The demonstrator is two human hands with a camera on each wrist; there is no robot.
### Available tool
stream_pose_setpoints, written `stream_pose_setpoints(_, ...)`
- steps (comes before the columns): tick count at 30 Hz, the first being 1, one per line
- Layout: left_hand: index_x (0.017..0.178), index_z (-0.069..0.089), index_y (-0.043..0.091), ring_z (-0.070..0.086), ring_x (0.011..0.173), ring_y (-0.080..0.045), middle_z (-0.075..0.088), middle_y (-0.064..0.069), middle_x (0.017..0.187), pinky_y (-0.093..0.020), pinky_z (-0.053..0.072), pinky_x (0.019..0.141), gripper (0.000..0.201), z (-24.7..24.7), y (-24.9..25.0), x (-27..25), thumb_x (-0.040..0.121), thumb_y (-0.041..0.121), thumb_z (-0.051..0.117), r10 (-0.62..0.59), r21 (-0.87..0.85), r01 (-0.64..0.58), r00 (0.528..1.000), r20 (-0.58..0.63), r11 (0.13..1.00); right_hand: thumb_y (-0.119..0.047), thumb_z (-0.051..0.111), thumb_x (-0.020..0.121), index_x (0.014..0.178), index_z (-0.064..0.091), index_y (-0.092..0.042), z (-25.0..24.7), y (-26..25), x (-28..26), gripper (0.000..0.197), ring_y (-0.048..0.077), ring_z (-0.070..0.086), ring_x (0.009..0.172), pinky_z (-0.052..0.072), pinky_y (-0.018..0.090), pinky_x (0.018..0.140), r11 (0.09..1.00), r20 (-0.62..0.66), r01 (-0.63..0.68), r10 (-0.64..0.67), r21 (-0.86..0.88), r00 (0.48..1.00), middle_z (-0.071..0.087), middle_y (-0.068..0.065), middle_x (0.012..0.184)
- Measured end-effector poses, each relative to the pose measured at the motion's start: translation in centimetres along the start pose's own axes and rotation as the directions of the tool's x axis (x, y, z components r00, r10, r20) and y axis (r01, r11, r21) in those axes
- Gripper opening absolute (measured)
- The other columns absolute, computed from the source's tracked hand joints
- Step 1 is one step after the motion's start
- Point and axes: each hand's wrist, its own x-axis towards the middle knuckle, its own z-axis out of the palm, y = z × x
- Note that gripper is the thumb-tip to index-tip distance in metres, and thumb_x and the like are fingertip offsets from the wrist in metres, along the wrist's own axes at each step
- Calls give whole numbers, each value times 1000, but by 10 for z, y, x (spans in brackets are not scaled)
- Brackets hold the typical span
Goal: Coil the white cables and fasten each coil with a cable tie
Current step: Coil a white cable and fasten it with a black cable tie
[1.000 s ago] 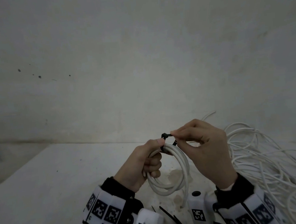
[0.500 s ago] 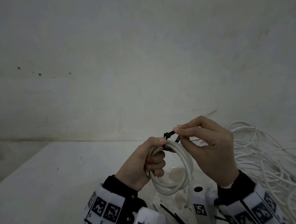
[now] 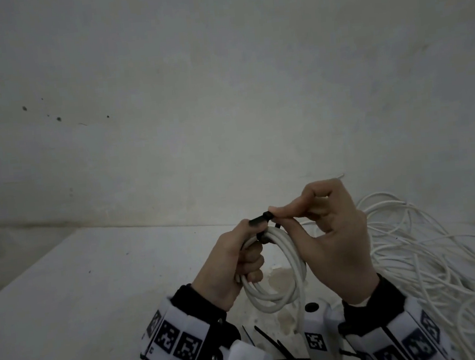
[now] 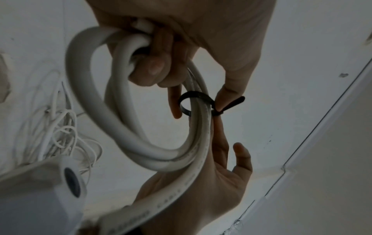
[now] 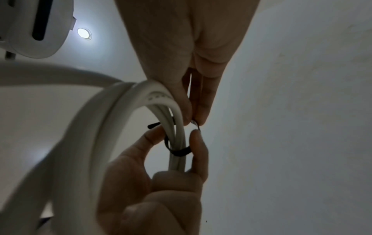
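My left hand [image 3: 251, 255] grips a small coil of white cable [image 3: 292, 264] in the air above the table, fingers curled round its strands [image 4: 124, 76]. A black cable tie [image 3: 260, 219] is looped round the top of the coil [image 4: 194, 96], and its loose end [image 4: 234, 103] sticks out past my left thumb. My right hand [image 3: 277, 213] pinches the tie between thumb and forefinger just beside the coil [image 5: 196, 124]. In the right wrist view the tie band [image 5: 179, 151] crosses the strands below that pinch.
A big loose tangle of white cable [image 3: 429, 251] lies on the white table [image 3: 67, 297] to the right. Several spare black cable ties [image 3: 272, 347] lie near the front edge between my wrists. A plain wall stands close behind.
The tie's black end now sticks out further to the left over my left thumb. My right hand's other fingers have spread upward. The coil stays in my left hand.
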Motion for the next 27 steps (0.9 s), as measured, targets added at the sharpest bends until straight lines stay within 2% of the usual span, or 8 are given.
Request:
stream_pose_setpoints(4,53,61,22,19,42,-10,22,7,49,-20,22,40,26,-5,1,2,59,41,77,199,103,-187,971,-130,977,6,68,82,91,49,-18,-6,-3,6,32,7,71,91,55,25,83,997,98,-73,71,22,993,74,-7,92)
stream_pose_setpoints(6,60,67,23,31,43,-13,40,8,45,-23,29,43,26,-11,4,1,66,44,80,435,357,-347,877,-206,867,-4,68,85,91,56,-19,-10,-2,11,20,6,70,88,52,24,83,972,132,-231,233,-30,964,73,-13,93)
stream_pose_setpoints(8,73,72,28,38,45,-15,56,7,51,-27,31,45,17,-17,7,-1,73,44,75,639,611,-435,753,-157,662,-21,65,89,81,64,-22,-15,-5,15,8,5,65,69,50,26,71,893,111,-444,450,-72,886,70,-13,79)
stream_pose_setpoints(10,80,72,32,31,42,-10,55,8,50,-24,26,43,15,-22,7,-3,73,46,72,730,707,-465,675,-107,533,-38,58,90,75,71,-16,-16,-11,17,30,8,54,54,42,23,59,773,221,-629,630,-82,744,67,-6,68)
stream_pose_setpoints(13,83,71,32,26,40,-6,52,10,47,-19,23,42,21,-21,8,-3,70,49,71,760,710,-496,645,-84,500,-46,54,84,75,75,-10,-10,-21,17,44,12,39,49,31,22,50,659,392,-752,686,21,613,55,3,59)
stream_pose_setpoints(16,85,71,27,26,39,-5,55,20,49,-12,23,41,19,-18,7,-3,71,39,73,765,706,-514,642,-60,487,-36,57,86,73,73,-7,-1,-21,13,35,11,27,45,22,23,47,589,430,-791,678,166,596,40,1,54)
stream_pose_setpoints(22,85,73,25,27,37,-4,51,18,45,-13,22,41,29,-18,2,-1,70,49,65,791,709,-516,604,-97,481,-29,58,82,67,67,-11,6,-21,9,25,7,22,40,19,19,42,397,539,-846,652,357,533,35,-4,52)
stream_pose_setpoints(27,74,71,34,34,41,-5,60,16,53,-17,27,43,13,-27,9,0,70,42,62,805,705,-491,562,-192,511,-31,63,75,64,67,-10,16,-29,1,23,7,23,40,19,23,46,405,618,-849,585,339,525,34,-2,52)
